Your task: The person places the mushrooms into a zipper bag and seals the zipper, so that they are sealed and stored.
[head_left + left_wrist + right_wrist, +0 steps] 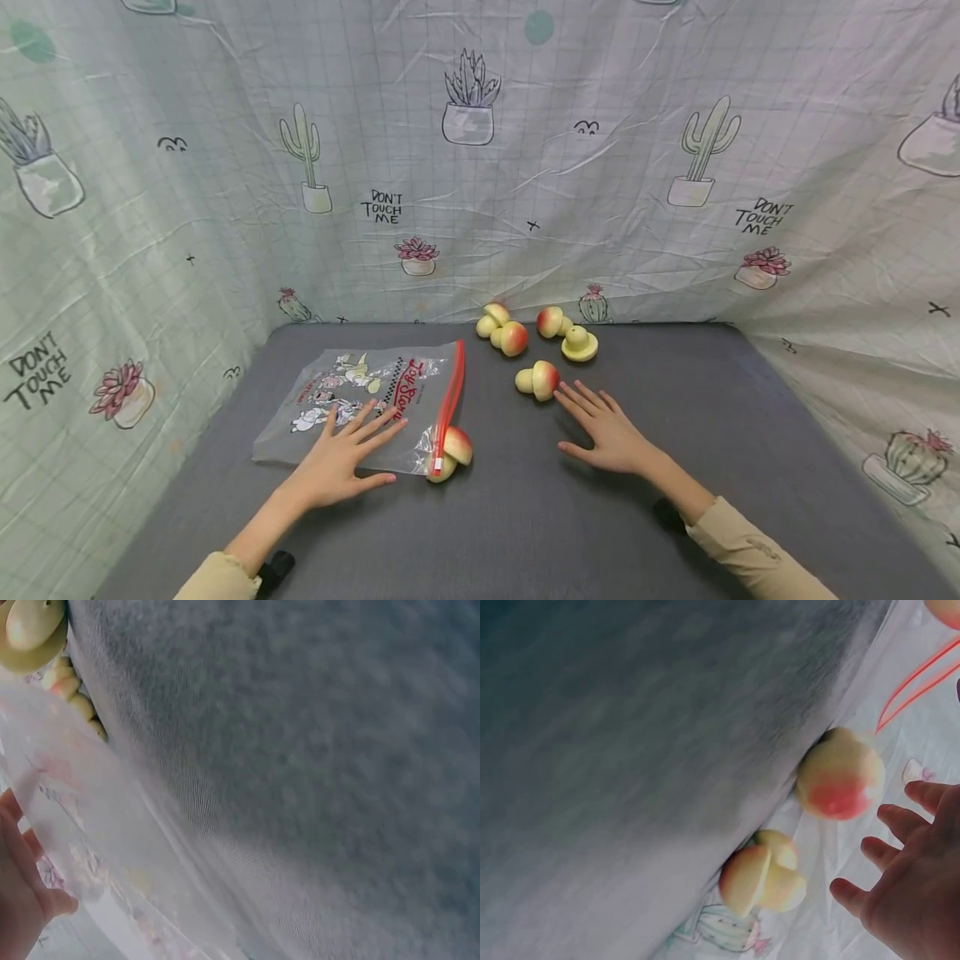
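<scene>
My left hand [337, 458] is spread with straight fingers over a clear zip bag [315, 392] that has cartoon figures and a red zip edge; whether it touches the bag I cannot tell. Beside the zip's near end sits a toy mushroom [457, 446], partly covered by the bag. My right hand [611, 433] has its fingers extended and holds nothing. Just past its fingertips lies another red-and-cream mushroom [543, 381], which also shows in the right wrist view. From the left wrist, the plastic bag [112, 817] stretches alongside the hand.
Farther back on the grey table [525, 533] lie more mushrooms: a touching cluster [513, 338] at centre, then one on its side [551, 322] beside one resting cap down [580, 343]. A cactus-print cloth [525, 183] hangs behind and along both sides.
</scene>
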Tool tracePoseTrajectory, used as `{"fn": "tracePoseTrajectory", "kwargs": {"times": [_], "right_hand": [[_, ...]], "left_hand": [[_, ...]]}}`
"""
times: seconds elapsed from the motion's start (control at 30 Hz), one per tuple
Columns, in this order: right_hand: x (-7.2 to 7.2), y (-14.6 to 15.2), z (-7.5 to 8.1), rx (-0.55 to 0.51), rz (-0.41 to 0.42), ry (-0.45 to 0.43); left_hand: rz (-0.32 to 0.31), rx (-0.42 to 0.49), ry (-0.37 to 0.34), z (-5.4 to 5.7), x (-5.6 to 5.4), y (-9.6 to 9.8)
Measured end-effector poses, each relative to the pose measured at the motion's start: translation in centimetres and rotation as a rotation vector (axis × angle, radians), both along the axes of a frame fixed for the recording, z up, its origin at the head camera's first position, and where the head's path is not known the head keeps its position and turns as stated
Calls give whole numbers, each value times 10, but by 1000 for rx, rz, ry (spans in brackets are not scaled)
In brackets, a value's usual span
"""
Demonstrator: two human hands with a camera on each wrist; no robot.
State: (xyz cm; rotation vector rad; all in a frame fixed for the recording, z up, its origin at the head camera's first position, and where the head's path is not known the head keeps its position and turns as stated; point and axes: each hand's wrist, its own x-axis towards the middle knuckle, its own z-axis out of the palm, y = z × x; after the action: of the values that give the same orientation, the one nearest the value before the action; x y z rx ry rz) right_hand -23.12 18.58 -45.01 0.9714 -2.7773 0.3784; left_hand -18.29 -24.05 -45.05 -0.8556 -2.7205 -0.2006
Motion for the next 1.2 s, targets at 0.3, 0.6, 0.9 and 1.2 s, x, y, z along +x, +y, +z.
{"fn": "tracePoseTrajectory", "kwargs": {"times": [0.3,0.6,0.9,1.2], "right_hand": [[1,-16,-1,-2,58,5],[1,-25,-1,24,92,-10],[-1,-32,-2,23,144,47],[-4,-44,-1,31,218,73]], "left_hand": [[-31,-44,5,-3,-11,7],[-35,-55,-7,-1,-22,12],[-58,-55,14,0,-31,16],[-76,-62,-8,1,-44,22]]}}
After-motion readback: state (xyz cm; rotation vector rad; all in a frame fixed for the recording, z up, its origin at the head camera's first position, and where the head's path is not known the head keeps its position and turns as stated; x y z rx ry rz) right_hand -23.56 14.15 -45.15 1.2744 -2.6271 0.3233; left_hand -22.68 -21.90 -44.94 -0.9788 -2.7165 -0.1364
